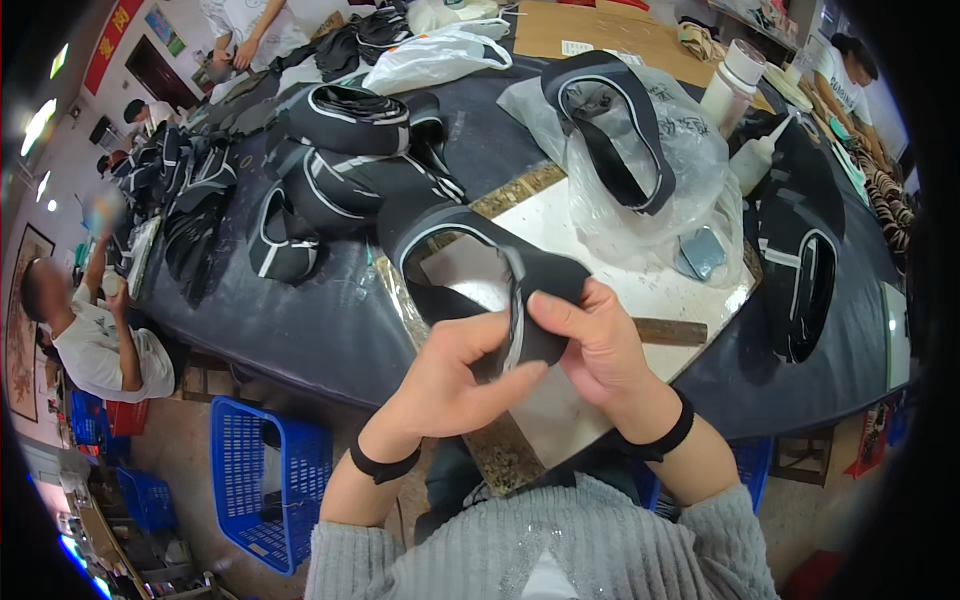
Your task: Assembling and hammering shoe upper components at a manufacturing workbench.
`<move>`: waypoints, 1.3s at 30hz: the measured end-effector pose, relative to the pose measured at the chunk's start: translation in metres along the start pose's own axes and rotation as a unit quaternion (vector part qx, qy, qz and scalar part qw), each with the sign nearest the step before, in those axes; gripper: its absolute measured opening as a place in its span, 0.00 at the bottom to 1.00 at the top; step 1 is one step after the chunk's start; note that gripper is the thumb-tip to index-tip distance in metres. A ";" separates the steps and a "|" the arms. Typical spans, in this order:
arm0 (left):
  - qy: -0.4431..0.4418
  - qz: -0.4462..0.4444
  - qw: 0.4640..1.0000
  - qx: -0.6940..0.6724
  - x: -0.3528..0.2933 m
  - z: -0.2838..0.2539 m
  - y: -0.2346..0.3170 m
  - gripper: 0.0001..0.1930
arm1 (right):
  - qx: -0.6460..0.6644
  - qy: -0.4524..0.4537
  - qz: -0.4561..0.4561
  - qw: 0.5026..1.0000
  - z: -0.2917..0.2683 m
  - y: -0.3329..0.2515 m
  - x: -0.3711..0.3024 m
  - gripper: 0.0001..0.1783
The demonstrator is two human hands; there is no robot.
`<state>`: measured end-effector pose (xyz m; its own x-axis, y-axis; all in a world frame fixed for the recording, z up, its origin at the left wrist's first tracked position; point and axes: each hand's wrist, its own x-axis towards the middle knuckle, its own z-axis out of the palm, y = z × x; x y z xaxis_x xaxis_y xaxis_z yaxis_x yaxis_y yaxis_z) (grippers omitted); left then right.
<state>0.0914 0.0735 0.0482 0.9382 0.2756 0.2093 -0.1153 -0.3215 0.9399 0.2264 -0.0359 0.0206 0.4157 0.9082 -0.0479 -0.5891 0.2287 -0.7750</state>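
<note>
Your 2 hands hold the black, loop-shaped fabric piece with pale grey edging [550, 275] above the white rectangular board with mottled brown edges [540, 220], its open loop reaching away from you. Your right hand [598, 340] pinches the near end, thumb on top; your left hand [452, 378] grips that same end, its thumb along the lower edge. Expect the piece to be light, soft and bendy, hardly fragile, with little slip; the doubled, edged end looks the firmest place to hold, while the thin loop would likely sag. Beyond, the crumpled clear plastic bag [690, 150] lies under another black looped piece [650, 110]; whether it holds anything, you cannot tell. The white squeeze bottle with a pointed nozzle [750, 165] hides its contents. Below left, the blue perforated plastic basket [236, 480] contains something dark and something pale, both unclear.
</note>
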 end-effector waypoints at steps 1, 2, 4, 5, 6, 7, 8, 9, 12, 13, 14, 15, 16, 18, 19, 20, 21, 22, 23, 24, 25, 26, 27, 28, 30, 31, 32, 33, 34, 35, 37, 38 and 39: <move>0.039 -0.033 0.998 0.025 -0.004 0.001 0.001 0.06 | 0.066 0.038 -0.022 0.997 0.001 -0.001 -0.003 0.14; 0.089 -0.015 0.996 -0.023 -0.004 0.008 -0.003 0.06 | 0.084 0.059 -0.049 0.993 0.003 -0.002 -0.009 0.12; 0.137 0.003 0.988 -0.074 -0.006 0.020 -0.008 0.06 | 0.096 0.056 -0.058 0.992 0.003 0.002 -0.018 0.11; 0.176 0.030 0.984 -0.017 -0.007 0.023 -0.008 0.05 | 0.109 0.049 -0.067 0.991 0.004 0.003 -0.022 0.11; 0.216 0.058 0.974 0.041 -0.008 0.025 -0.007 0.05 | 0.105 0.039 -0.060 0.992 0.004 0.004 -0.025 0.12; 0.214 0.057 0.974 0.039 -0.008 0.025 -0.005 0.05 | 0.105 0.041 -0.060 0.992 0.005 0.005 -0.026 0.12; 0.220 0.089 0.966 0.103 -0.007 0.025 0.000 0.04 | 0.069 0.046 -0.078 0.993 0.006 0.005 -0.027 0.13; 0.224 0.122 0.952 0.167 -0.006 0.025 0.005 0.05 | 0.033 0.051 -0.097 0.993 0.006 0.005 -0.029 0.15; 0.198 0.168 0.924 0.281 -0.008 0.021 0.017 0.07 | -0.049 0.034 -0.111 0.992 0.001 0.001 -0.035 0.18; 0.197 0.167 0.925 0.281 -0.009 0.019 0.022 0.07 | -0.095 0.031 -0.128 0.987 0.001 0.000 -0.037 0.18; 0.162 0.170 0.914 0.331 -0.010 0.018 0.027 0.09 | -0.094 0.033 -0.128 0.987 0.001 -0.001 -0.039 0.18; 0.126 0.172 0.900 0.380 -0.012 0.016 0.031 0.10 | -0.128 0.027 -0.149 0.980 0.002 -0.003 -0.041 0.16; 0.102 0.193 0.873 0.435 -0.013 0.013 0.032 0.13 | -0.162 0.021 -0.170 0.972 0.004 -0.005 -0.043 0.14; 0.040 0.181 0.855 0.485 -0.015 0.010 0.051 0.11 | -0.259 -0.018 -0.193 0.946 0.001 -0.014 -0.048 0.13; -0.021 0.168 0.829 0.532 -0.016 0.009 0.058 0.09 | -0.352 -0.059 -0.215 0.909 0.000 -0.018 -0.049 0.12; -0.043 0.178 0.807 0.562 -0.014 0.007 0.060 0.05 | -0.364 -0.073 -0.219 0.902 0.002 -0.020 -0.049 0.12; -0.044 0.176 0.808 0.561 -0.009 0.004 0.055 0.05 | -0.363 -0.072 -0.217 0.903 0.001 -0.019 -0.049 0.12; -0.023 0.106 0.909 0.402 -0.007 0.000 0.046 0.04 | -0.314 -0.067 -0.177 0.930 0.003 -0.018 -0.050 0.12; 0.000 0.035 0.973 0.227 -0.003 -0.004 0.036 0.04 | -0.264 -0.060 -0.141 0.952 0.003 -0.018 -0.049 0.12; -0.001 -0.067 0.997 0.035 -0.001 -0.007 0.029 0.03 | -0.242 -0.051 -0.146 0.958 0.005 -0.014 -0.049 0.13; -0.002 -0.066 0.997 0.035 -0.002 -0.006 0.029 0.03 | -0.243 -0.050 -0.146 0.958 0.004 -0.013 -0.048 0.13; 0.012 -0.016 0.995 0.100 -0.005 -0.004 0.029 0.03 | -0.235 -0.043 -0.134 0.962 0.001 -0.012 -0.046 0.13; 0.028 0.034 0.985 0.165 -0.007 -0.002 0.028 0.03 | -0.228 -0.038 -0.120 0.966 0.000 -0.012 -0.045 0.14; 0.050 0.135 0.946 0.289 -0.008 0.003 0.026 0.04 | -0.229 -0.038 -0.117 0.966 0.000 -0.012 -0.046 0.14; 0.020 0.174 0.903 0.392 -0.010 0.005 0.031 0.05 | -0.306 -0.048 -0.133 0.941 0.002 -0.013 -0.047 0.14; -0.012 0.213 0.844 0.493 -0.010 0.006 0.033 0.06 | -0.308 -0.052 -0.130 0.941 0.001 -0.014 -0.045 0.14; -0.016 0.213 0.832 0.513 -0.009 0.008 0.032 0.06 | -0.379 -0.070 -0.165 0.908 -0.002 -0.016 -0.044 0.14; -0.013 0.209 0.833 0.512 -0.006 0.009 0.026 0.06 | -0.447 -0.089 -0.198 0.867 -0.004 -0.017 -0.043 0.15; 0.019 0.195 0.881 0.430 -0.001 0.008 0.018 0.05 | -0.447 -0.092 -0.198 0.868 -0.005 -0.015 -0.043 0.15; 0.051 0.180 0.921 0.343 0.001 0.008 0.013 0.04 | -0.358 -0.073 -0.141 0.920 -0.006 -0.013 -0.044 0.15; 0.017 -0.039 0.992 0.120 -0.006 0.001 0.011 0.02 | -0.265 -0.051 -0.083 0.959 -0.007 -0.011 -0.043 0.15; 0.024 -0.108 0.994 -0.015 -0.007 0.001 0.001 0.01 | -0.241 -0.043 -0.071 0.967 -0.007 -0.010 -0.041 0.15; 0.030 -0.175 0.973 -0.150 -0.008 0.001 -0.005 0.02 | -0.217 -0.035 -0.060 0.974 -0.006 -0.009 -0.040 0.16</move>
<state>0.0850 0.0719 0.0414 0.9177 0.3754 -0.1301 0.1091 0.0766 0.9911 0.2195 -0.0768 0.0258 0.4068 0.9090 0.0906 -0.1841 0.1787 -0.9665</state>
